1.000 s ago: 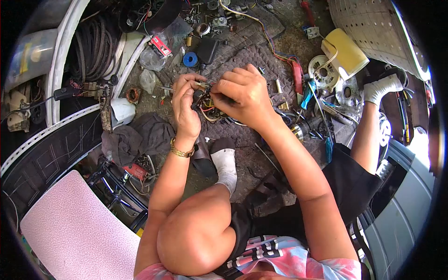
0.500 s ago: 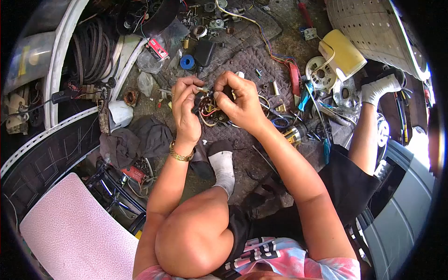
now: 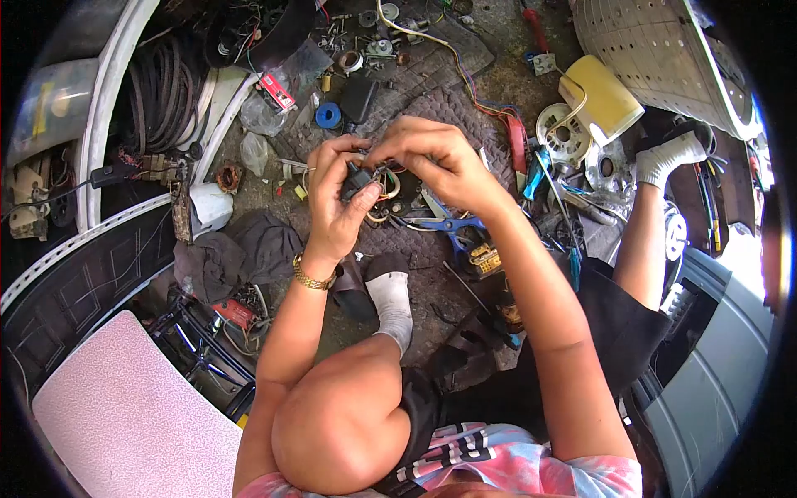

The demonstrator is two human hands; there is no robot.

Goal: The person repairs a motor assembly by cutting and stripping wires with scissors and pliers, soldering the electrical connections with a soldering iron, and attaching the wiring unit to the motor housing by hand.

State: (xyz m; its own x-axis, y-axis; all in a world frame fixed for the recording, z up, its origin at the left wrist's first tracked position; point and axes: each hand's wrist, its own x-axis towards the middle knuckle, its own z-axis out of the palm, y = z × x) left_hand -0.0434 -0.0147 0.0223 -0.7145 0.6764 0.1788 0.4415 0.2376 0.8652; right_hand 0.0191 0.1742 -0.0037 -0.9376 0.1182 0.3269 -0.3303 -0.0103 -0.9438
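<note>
My left hand [image 3: 334, 203] is closed around a small black part [image 3: 358, 180], its thumb pressed on the near side. The part has a blocky body; its exact kind is unclear. My right hand [image 3: 448, 166] meets it from the right, fingers pinched together beside the part. Whatever lies in that pinch is hidden behind the knuckles. Thin light and orange wires [image 3: 382, 199] show just below the fingers. Under the right wrist lie blue-handled scissors [image 3: 452, 226], with a yellow object [image 3: 485, 260] close by.
A roll of blue tape [image 3: 328, 115] and a black box [image 3: 359, 100] lie beyond the hands. A yellow container [image 3: 610, 100] and a white wheel-like disc [image 3: 558, 137] are at the right. Dark cloth [image 3: 261, 241] lies left; a pink-patterned panel [image 3: 133, 407] stands near left.
My left hand has turned, bringing the black part into plain sight. The right hand has rolled knuckles-up and moved slightly right. The blue scissors now show more fully below it.
</note>
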